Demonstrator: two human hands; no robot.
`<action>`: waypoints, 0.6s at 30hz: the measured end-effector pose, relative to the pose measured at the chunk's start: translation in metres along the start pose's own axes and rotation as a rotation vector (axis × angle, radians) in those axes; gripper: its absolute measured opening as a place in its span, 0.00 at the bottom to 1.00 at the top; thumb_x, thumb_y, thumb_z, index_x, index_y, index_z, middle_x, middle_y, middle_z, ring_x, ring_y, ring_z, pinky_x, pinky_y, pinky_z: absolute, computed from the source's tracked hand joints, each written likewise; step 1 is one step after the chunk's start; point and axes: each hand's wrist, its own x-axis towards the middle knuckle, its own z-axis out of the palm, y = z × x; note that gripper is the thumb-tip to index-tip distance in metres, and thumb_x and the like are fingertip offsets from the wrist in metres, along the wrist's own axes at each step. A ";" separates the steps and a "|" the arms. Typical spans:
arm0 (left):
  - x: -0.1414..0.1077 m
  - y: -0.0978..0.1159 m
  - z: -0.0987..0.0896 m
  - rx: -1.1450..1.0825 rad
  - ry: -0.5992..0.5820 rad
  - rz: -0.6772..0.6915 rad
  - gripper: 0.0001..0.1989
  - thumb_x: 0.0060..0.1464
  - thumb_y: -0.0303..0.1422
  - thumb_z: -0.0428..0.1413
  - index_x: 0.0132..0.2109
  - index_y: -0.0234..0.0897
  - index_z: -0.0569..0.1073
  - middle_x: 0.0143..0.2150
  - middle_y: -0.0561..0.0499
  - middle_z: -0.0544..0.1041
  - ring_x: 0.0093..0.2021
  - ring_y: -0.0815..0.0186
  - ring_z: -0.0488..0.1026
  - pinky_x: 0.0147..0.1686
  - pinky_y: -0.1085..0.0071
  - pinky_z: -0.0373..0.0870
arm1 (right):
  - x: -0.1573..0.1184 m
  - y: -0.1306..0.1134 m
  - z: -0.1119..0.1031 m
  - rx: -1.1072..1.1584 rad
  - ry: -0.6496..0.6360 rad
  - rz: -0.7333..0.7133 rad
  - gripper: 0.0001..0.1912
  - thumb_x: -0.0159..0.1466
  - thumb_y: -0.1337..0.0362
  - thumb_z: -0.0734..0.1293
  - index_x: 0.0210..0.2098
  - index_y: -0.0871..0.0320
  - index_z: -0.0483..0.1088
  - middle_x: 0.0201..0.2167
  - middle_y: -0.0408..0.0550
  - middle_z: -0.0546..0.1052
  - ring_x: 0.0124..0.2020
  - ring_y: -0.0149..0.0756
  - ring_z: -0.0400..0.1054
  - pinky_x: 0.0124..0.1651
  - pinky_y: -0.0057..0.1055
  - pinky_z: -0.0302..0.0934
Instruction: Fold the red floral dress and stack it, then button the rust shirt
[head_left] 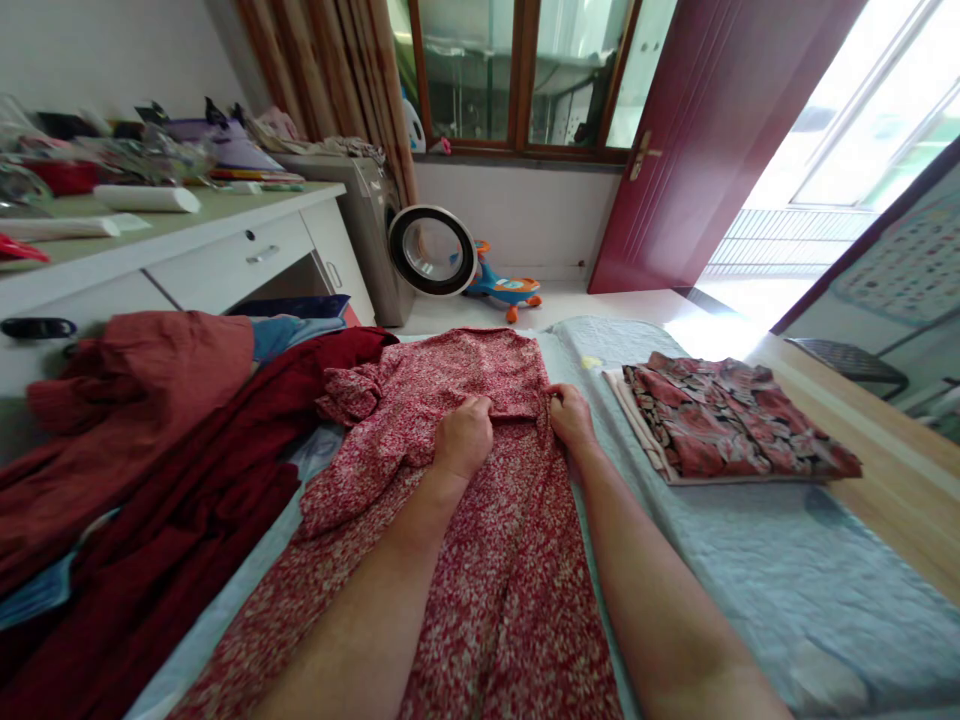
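A red dress with a small pale floral pattern (517, 540) lies stretched out on the light blue bedspread (750, 570), running away from me. My left hand (465, 436) is closed on its fabric near the middle of the upper part. At the garment's right edge, my right hand (571, 415) pinches the cloth. Between the two hands runs a folded edge of the fabric. A sleeve (351, 392) is bunched at the upper left. Which exact layers my fingers hold is hidden.
Folded floral clothes (739, 420) are stacked on the right. Dark red clothing (180, 510) and a rust-coloured garment (172, 350) are heaped on the left. Beyond stand a washing machine with its round door (432, 250) open, a toy car (502, 285) and a cluttered desk (225, 225).
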 end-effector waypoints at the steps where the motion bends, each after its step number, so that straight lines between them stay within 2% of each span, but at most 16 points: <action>1: 0.002 -0.002 0.000 -0.034 0.035 -0.012 0.13 0.61 0.27 0.45 0.45 0.40 0.73 0.44 0.46 0.77 0.42 0.61 0.75 0.44 0.67 0.68 | 0.000 0.000 0.000 0.006 0.001 0.001 0.14 0.57 0.70 0.58 0.35 0.56 0.74 0.39 0.49 0.76 0.43 0.37 0.68 0.53 0.33 0.60; 4: 0.006 -0.008 0.000 -0.121 0.122 -0.056 0.12 0.62 0.27 0.44 0.44 0.40 0.72 0.43 0.47 0.77 0.44 0.61 0.74 0.47 0.67 0.68 | 0.000 0.000 0.000 0.012 -0.005 0.001 0.13 0.58 0.69 0.58 0.35 0.55 0.73 0.39 0.48 0.76 0.43 0.37 0.68 0.53 0.32 0.60; 7: 0.009 -0.012 0.000 -0.206 0.224 -0.033 0.10 0.61 0.26 0.45 0.42 0.40 0.70 0.45 0.47 0.75 0.48 0.61 0.72 0.52 0.66 0.67 | -0.001 -0.002 0.000 -0.010 -0.023 -0.008 0.13 0.60 0.67 0.58 0.38 0.56 0.73 0.40 0.49 0.76 0.44 0.37 0.67 0.53 0.32 0.59; 13: 0.015 -0.016 -0.002 -0.298 0.396 0.037 0.09 0.62 0.26 0.45 0.44 0.40 0.69 0.55 0.44 0.69 0.60 0.61 0.65 0.62 0.62 0.61 | -0.002 -0.010 -0.004 -0.053 -0.064 -0.071 0.16 0.63 0.66 0.60 0.47 0.58 0.73 0.46 0.52 0.75 0.49 0.38 0.67 0.55 0.32 0.58; 15: 0.017 -0.020 0.001 -0.267 0.396 0.048 0.10 0.62 0.26 0.47 0.47 0.39 0.68 0.61 0.43 0.64 0.64 0.59 0.61 0.64 0.60 0.59 | -0.002 -0.011 -0.005 -0.062 -0.084 -0.092 0.15 0.63 0.65 0.60 0.47 0.56 0.74 0.47 0.51 0.75 0.49 0.38 0.67 0.56 0.33 0.58; 18: 0.019 -0.028 0.009 -0.179 0.280 0.069 0.18 0.57 0.24 0.52 0.54 0.36 0.67 0.66 0.39 0.58 0.66 0.54 0.58 0.65 0.58 0.58 | -0.003 -0.011 -0.006 -0.101 -0.133 -0.120 0.15 0.63 0.65 0.61 0.45 0.55 0.76 0.48 0.51 0.75 0.49 0.39 0.67 0.57 0.34 0.57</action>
